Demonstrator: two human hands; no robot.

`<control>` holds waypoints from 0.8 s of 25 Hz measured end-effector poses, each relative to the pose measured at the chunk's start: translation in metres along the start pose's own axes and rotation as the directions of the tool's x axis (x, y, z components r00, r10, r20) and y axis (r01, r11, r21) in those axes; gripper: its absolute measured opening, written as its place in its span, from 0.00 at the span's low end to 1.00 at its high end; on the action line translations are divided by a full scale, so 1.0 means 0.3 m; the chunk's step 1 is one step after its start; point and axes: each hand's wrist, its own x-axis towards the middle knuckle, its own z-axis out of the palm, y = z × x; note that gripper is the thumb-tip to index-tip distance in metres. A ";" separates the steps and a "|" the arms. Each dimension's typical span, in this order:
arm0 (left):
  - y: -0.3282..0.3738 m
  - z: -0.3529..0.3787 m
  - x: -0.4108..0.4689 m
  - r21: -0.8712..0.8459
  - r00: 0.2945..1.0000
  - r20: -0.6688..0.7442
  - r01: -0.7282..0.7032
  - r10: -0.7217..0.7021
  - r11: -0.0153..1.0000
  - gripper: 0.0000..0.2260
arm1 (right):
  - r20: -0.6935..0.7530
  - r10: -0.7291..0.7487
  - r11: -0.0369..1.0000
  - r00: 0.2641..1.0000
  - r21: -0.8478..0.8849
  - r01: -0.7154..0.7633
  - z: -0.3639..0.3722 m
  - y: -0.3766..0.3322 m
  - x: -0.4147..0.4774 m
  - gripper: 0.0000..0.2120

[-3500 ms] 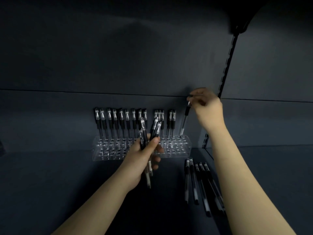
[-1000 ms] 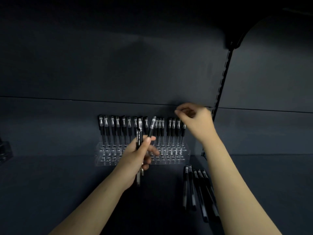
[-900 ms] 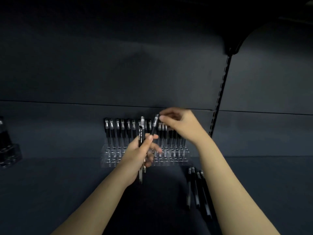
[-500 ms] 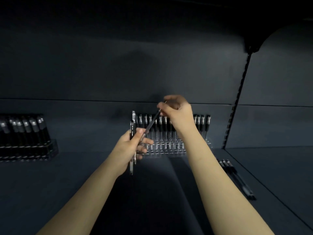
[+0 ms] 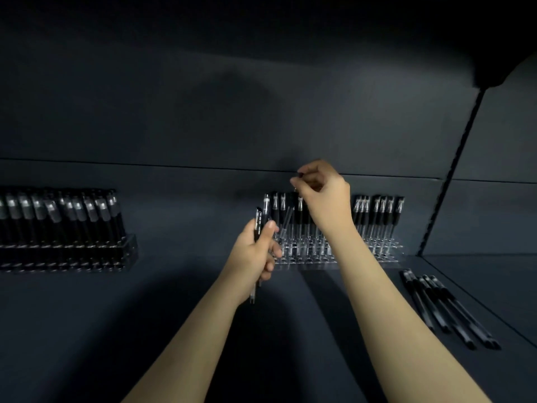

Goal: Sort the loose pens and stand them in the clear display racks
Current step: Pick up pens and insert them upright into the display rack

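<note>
A clear display rack [image 5: 386,255] stands at the back of the dark shelf with a row of black pens upright in it. My right hand [image 5: 325,196] is above the rack's left part and pinches the top of one black pen [image 5: 287,221], which slants down toward the rack. My left hand [image 5: 255,251] is just left of the rack and grips two black pens [image 5: 259,219] upright. Several loose black pens [image 5: 444,309] lie on the shelf to the right, in front of the rack.
A second rack [image 5: 69,251] packed with black pens stands at the far left of the shelf. A slotted upright [image 5: 453,170] runs down the back wall on the right. The dark shelf surface [image 5: 145,315] spreads out in front of both racks.
My right hand took one pen from the bunch in my left hand and carried it over the rack's left part. The view swung left, bringing the second rack into sight.
</note>
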 end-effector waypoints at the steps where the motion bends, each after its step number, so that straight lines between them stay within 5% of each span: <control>1: -0.005 0.000 0.000 0.006 1.000 0.006 -0.005 0.005 1.000 0.09 | -0.008 -0.002 1.000 1.000 0.004 0.002 0.000 0.003 -0.001 0.06; 7: -0.027 -0.015 0.019 -0.031 0.999 -0.044 -0.017 0.016 0.999 0.11 | -0.020 -0.028 1.000 0.999 0.002 0.028 0.011 0.025 -0.006 0.05; 20: -0.032 -0.051 0.053 -0.110 0.995 -0.102 0.008 -0.019 0.994 0.14 | 0.195 -0.048 0.990 0.980 -0.120 0.072 0.073 0.073 -0.037 0.04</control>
